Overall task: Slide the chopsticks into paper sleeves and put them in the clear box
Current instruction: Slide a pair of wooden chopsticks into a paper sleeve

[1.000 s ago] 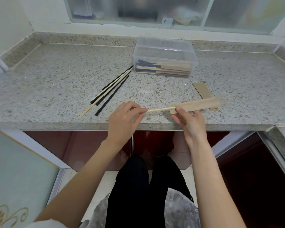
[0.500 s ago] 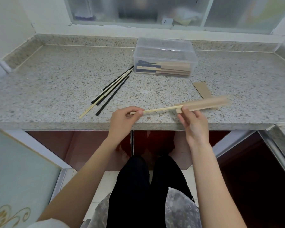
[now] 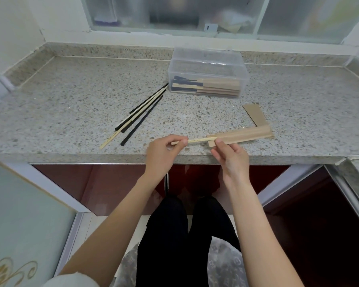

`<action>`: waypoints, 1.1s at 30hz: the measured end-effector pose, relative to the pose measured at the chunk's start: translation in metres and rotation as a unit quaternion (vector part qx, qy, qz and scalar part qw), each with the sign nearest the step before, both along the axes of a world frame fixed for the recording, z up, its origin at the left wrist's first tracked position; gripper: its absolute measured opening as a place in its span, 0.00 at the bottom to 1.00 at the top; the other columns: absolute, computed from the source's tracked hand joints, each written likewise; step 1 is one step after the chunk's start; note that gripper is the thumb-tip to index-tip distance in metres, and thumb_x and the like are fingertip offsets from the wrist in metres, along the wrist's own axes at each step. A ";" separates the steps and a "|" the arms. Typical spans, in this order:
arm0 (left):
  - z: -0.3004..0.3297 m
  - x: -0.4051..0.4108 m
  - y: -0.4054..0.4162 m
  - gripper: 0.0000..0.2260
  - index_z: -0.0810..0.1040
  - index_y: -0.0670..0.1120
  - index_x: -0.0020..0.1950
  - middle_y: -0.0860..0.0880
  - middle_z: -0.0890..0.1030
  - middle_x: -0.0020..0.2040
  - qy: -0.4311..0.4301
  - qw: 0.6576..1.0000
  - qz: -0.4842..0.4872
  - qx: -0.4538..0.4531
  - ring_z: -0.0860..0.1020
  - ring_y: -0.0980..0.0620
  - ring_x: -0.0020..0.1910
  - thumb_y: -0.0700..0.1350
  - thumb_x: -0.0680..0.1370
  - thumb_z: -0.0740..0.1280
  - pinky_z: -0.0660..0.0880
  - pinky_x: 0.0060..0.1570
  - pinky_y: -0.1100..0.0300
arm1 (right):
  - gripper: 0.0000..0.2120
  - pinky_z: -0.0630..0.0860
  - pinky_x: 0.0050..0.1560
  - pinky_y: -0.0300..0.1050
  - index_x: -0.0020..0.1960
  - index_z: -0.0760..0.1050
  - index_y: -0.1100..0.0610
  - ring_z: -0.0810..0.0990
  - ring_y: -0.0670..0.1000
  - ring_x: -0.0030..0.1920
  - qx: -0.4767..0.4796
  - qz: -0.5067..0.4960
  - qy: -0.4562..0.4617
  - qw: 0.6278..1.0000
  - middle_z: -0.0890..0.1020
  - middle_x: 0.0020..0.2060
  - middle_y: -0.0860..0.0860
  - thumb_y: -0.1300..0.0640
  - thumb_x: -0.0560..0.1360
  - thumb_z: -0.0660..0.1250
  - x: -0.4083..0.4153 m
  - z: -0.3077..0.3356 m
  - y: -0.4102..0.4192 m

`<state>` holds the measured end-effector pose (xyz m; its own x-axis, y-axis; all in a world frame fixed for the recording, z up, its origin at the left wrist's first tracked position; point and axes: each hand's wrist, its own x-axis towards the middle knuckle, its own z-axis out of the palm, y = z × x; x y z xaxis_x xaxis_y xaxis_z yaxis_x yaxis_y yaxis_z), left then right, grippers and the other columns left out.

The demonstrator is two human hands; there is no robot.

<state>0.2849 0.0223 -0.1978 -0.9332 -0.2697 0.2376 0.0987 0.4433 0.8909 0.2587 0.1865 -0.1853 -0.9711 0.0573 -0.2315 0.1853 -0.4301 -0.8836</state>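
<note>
On the speckled counter (image 3: 71, 104) a loose bunch of black and pale chopsticks (image 3: 141, 114) lies left of the clear box (image 3: 207, 65), which holds sleeved pairs. A spare paper sleeve (image 3: 254, 114) lies flat, just behind the work. At the front edge, the left hand (image 3: 164, 151) pinches the bare end of a pale chopstick (image 3: 197, 140); the right hand (image 3: 231, 156) pinches the mouth of the paper sleeve (image 3: 243, 134), chopstick tip inside.
</note>
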 end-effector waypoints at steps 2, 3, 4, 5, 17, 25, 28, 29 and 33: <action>0.001 -0.001 -0.009 0.12 0.80 0.53 0.58 0.59 0.81 0.52 0.000 0.996 -0.009 -0.086 0.77 0.65 0.47 0.53 0.76 0.67 0.70 0.48 0.73 | 0.05 0.79 0.43 0.36 0.50 0.79 0.61 0.83 0.45 0.42 -0.007 0.000 -0.001 1.000 0.83 0.41 0.50 0.64 0.75 0.67 0.000 0.000 0.002; 0.001 -0.001 -0.017 0.14 0.78 0.52 0.61 0.59 0.80 0.54 0.002 0.993 -0.002 -0.117 0.76 0.64 0.50 0.54 0.77 0.65 0.70 0.51 0.70 | 0.05 0.80 0.43 0.37 0.50 0.79 0.60 0.83 0.45 0.43 -0.012 -0.005 -0.003 1.000 0.83 0.41 0.50 0.64 0.76 0.67 0.000 0.000 0.003; 0.000 -0.002 -0.029 0.16 0.76 0.51 0.62 0.57 0.79 0.55 0.006 0.990 0.016 -0.139 0.76 0.62 0.52 0.54 0.77 0.64 0.71 0.53 0.66 | 0.04 0.80 0.43 0.37 0.50 0.79 0.60 0.82 0.45 0.41 -0.016 -0.010 -0.005 1.000 0.82 0.41 0.50 0.64 0.76 0.67 -0.001 0.000 0.004; -0.001 -0.002 -0.042 0.16 0.76 0.50 0.63 0.55 0.79 0.57 0.008 0.987 0.043 -0.156 0.76 0.59 0.53 0.54 0.78 0.63 0.72 0.54 0.63 | 0.04 0.80 0.42 0.37 0.49 0.78 0.59 0.82 0.45 0.39 -0.021 -0.018 -0.006 1.000 0.82 0.40 0.49 0.64 0.76 0.66 -0.001 0.001 0.006; -0.002 -0.012 -0.140 0.16 0.77 0.43 0.59 0.41 0.76 0.54 -0.128 0.943 0.183 -0.246 0.74 0.43 0.54 0.48 0.75 0.69 0.69 0.53 0.54 | 0.09 0.82 0.47 0.46 0.54 0.76 0.61 0.85 0.53 0.44 0.005 0.010 0.000 1.000 0.84 0.43 0.56 0.59 0.81 0.60 -0.013 0.003 -0.005; 0.008 0.011 -0.160 0.06 0.81 0.44 0.50 0.46 0.82 0.43 -0.154 0.945 0.166 -0.238 0.79 0.47 0.46 0.41 0.74 0.68 0.71 0.45 0.59 | 0.13 0.82 0.46 0.44 0.59 0.74 0.66 0.85 0.54 0.44 0.018 0.034 0.004 0.999 0.83 0.47 0.59 0.59 0.81 0.59 -0.012 -0.001 -0.034; 0.007 0.012 -0.159 0.07 0.81 0.43 0.52 0.45 0.82 0.45 -0.157 0.940 0.147 -0.264 0.78 0.45 0.47 0.41 0.76 0.66 0.71 0.46 0.56 | 0.10 0.82 0.47 0.43 0.58 0.74 0.64 0.85 0.54 0.44 0.029 0.023 0.015 0.999 0.84 0.46 0.58 0.60 0.81 0.59 -0.009 -0.002 -0.040; 0.006 0.014 -0.161 0.08 0.81 0.43 0.52 0.44 0.81 0.46 -0.154 0.938 0.145 -0.275 0.78 0.44 0.47 0.41 0.77 0.64 0.69 0.45 0.56 | 0.09 0.82 0.47 0.43 0.57 0.75 0.62 0.85 0.54 0.45 0.027 0.019 0.017 0.999 0.83 0.47 0.59 0.60 0.81 0.59 -0.008 -0.002 -0.041; 0.000 0.023 -0.169 0.08 0.81 0.42 0.53 0.41 0.78 0.45 -0.108 0.941 0.155 -0.280 0.76 0.43 0.45 0.40 0.78 0.64 0.64 0.39 0.58 | 0.10 0.82 0.46 0.42 0.60 0.73 0.62 0.84 0.55 0.46 0.017 0.006 0.017 1.000 0.83 0.50 0.61 0.60 0.81 0.59 -0.007 -0.003 -0.042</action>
<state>0.3083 -0.1471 -0.1981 -0.8727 -0.4269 0.2367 -0.2703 0.8264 0.4939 0.2516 0.1442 -0.1880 -0.9789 0.0533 -0.1972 0.1603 -0.3975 -0.9035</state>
